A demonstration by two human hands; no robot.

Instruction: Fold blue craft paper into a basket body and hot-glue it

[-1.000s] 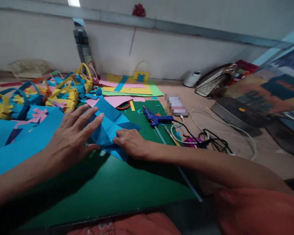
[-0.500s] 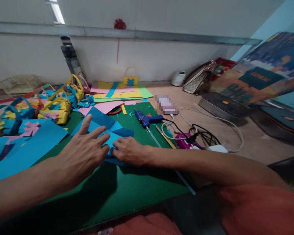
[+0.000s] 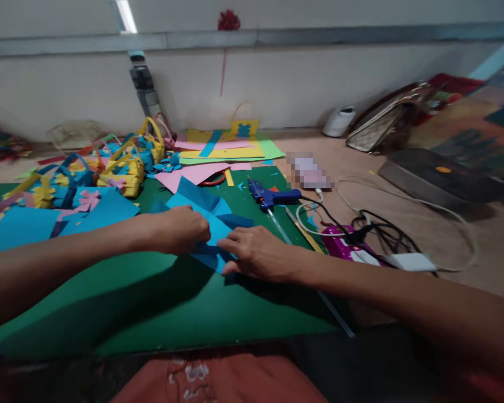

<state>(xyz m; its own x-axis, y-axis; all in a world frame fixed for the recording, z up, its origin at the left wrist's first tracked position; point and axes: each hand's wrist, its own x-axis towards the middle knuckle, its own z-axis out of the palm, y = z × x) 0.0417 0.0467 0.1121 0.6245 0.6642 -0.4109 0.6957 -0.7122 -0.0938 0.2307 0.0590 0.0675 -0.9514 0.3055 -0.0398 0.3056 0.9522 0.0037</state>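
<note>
A creased sheet of blue paper (image 3: 199,201) lies partly folded on the green cutting mat (image 3: 172,313), some flaps standing up. My left hand (image 3: 182,228) is closed on its left side, the fingers curled under and partly hidden. From the right, my right hand (image 3: 256,252) pinches the near right part of the sheet, thumb below and fingers above. Just beyond the right hand lies a blue glue gun (image 3: 273,196) with a clear glue stick (image 3: 279,224) sticking out of its back.
Small yellow and blue paper baskets (image 3: 124,176) crowd the left side. Behind are stacked coloured sheets (image 3: 235,151) and red-handled scissors (image 3: 214,180). A phone (image 3: 311,170), tangled cables (image 3: 386,235) and a purple power strip (image 3: 340,240) lie to the right.
My left hand has gone from spread fingers to closed on the blue paper. My right hand has shifted its hold along the near edge. The view has turned to the left.
</note>
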